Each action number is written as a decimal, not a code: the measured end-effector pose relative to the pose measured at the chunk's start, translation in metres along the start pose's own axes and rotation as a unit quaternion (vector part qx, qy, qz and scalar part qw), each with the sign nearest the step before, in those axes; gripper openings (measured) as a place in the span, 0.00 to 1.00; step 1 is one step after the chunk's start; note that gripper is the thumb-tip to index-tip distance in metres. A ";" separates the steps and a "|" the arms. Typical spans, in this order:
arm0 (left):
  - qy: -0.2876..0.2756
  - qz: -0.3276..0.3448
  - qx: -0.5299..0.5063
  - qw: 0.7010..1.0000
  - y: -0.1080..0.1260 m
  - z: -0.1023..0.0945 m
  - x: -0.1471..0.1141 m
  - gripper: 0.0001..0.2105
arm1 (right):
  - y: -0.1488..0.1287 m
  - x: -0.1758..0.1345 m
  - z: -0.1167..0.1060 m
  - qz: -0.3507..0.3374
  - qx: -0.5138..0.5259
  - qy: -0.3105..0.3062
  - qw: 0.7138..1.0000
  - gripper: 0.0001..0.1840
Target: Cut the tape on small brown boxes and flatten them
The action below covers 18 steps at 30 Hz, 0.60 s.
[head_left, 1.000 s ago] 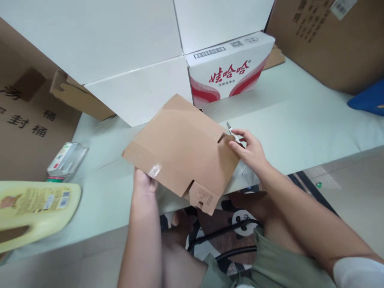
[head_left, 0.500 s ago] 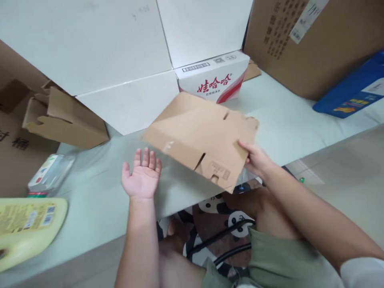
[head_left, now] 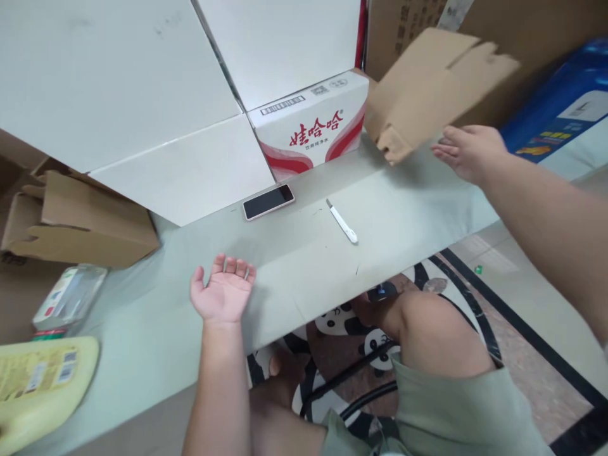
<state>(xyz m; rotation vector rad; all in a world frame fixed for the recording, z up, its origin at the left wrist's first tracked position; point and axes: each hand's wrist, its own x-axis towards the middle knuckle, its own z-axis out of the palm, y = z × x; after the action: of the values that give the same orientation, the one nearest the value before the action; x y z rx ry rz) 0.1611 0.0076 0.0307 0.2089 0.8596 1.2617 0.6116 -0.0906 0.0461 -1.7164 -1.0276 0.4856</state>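
Loosely curled and parted at the right grip (head_left: 472, 152), with the folded cardboard (head_left: 420, 92) tilted just ahead of it; cannot tell whether touching. Spread palm-up at the left grip (head_left: 223, 291), with a white cutter (head_left: 342, 221) on the counter (head_left: 294, 272) between both.

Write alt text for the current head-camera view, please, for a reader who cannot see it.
A person's right hand is beside a tilted brown cardboard piece, contact unclear, while the left hand is open, palm up, holding nothing. Between them on the pale green tabletop lie a dark-screened device and a white cutter.
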 end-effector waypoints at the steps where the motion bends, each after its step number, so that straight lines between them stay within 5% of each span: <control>1: 0.005 0.002 0.001 1.000 -0.001 0.001 0.001 0.22 | 0.002 0.007 0.007 -0.002 -0.005 -0.001 1.000 0.22; 4: 0.017 0.008 0.003 1.000 -0.001 0.003 0.005 0.21 | 0.007 0.022 0.034 -0.010 -0.044 -0.013 0.999 0.20; 10: 0.022 0.019 0.027 0.999 0.002 0.000 0.005 0.18 | 0.014 -0.019 0.107 -0.121 -0.256 -0.215 0.935 0.29; 13: 0.027 0.041 0.059 0.997 0.010 -0.010 0.005 0.17 | 0.022 -0.048 0.129 -0.161 -0.336 -0.201 0.906 0.28; 18: 0.024 0.156 0.212 0.964 0.043 -0.025 0.028 0.11 | 0.035 -0.064 0.133 -0.200 -0.379 -0.166 0.888 0.27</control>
<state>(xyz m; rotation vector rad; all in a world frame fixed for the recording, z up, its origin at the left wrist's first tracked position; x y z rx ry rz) 0.1133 0.0386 0.0259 0.6789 1.1679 1.3640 0.4935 -0.0715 -0.0470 -2.0359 -1.9607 0.0939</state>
